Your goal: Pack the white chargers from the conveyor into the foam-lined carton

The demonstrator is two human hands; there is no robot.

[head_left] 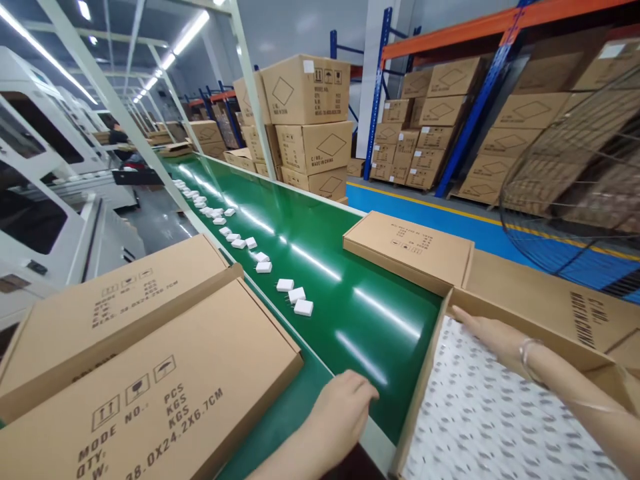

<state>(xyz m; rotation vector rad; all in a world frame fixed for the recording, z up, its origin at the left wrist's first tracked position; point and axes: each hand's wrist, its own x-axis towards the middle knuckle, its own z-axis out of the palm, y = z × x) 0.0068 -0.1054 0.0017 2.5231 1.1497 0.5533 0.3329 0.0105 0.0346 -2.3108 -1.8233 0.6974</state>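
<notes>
My right hand, with a bangle at the wrist, reaches into an open cardboard box at the right. Its fingers are stretched out along the far wall, at the corner of a white sheet with a grey repeated pattern that covers the box's inside. What lies under the sheet is hidden. My left hand is over the near edge of the green conveyor belt, its fingers curled in and slightly blurred, with nothing visible in them. Farther up the belt, several white plug adapters lie in a loose line.
Closed flat cartons stand at the left beside the belt. Another closed carton lies at the belt's right edge. Behind are stacked boxes, a storage rack and a large fan. A metal frame post rises beside the belt.
</notes>
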